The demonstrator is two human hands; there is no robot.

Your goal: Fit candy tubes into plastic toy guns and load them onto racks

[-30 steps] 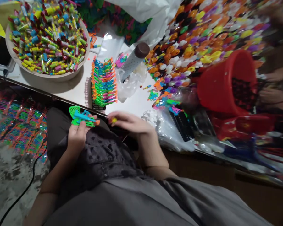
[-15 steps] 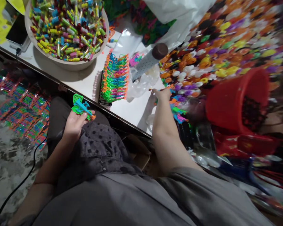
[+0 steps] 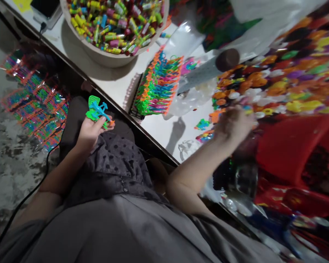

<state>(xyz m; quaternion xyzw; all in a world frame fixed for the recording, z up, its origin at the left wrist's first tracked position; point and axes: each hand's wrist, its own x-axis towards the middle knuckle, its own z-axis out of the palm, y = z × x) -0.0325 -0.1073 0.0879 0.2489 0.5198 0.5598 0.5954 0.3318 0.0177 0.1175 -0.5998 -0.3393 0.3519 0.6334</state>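
Note:
My left hand (image 3: pixel 91 129) is closed on a few small plastic toys (image 3: pixel 99 110), green, blue and orange, above my lap at the table's near edge. One green piece has a flat mesh part that sticks up past my fingers. My right hand (image 3: pixel 235 122) is smeared by motion over the near edge of a heap of colourful plastic pieces (image 3: pixel 271 87); whether it holds anything I cannot make out. Left of it on the white table stands a tight row of similar bright toys (image 3: pixel 159 86) in a dark rack (image 3: pixel 137 111).
A round tub (image 3: pixel 98 56) of small wrapped tubes stands at the back left, near a phone (image 3: pixel 48 14). A dotted cylinder (image 3: pixel 200 75) lies on clear plastic (image 3: pixel 193 96). At right is a red bucket (image 3: pixel 285 146). Packed bags of toys (image 3: pixel 38 98) lie at lower left.
My right hand has moved right, from the table top to the heap of plastic pieces. The view has shifted; my left hand still holds the toys above my lap.

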